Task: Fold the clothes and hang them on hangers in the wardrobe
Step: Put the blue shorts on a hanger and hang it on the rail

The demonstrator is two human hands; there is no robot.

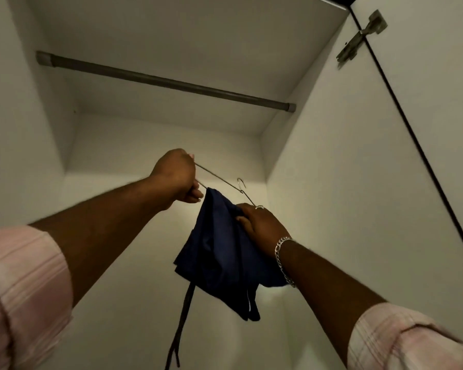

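Below the rail, nearest me, my right hand curls its grip into the navy garment draped over the wire hanger. Further up, my left hand pinches the hanger's end. Garment's on; hook's short of the rail, which hangs bare, so hanging remains.

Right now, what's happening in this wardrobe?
A person is holding a wire hanger with a dark blue garment draped over it. The left hand grips one end of the hanger, and the right hand holds the other end along with the cloth. The hanger's hook is not yet on the wardrobe rail, which is above and bare.
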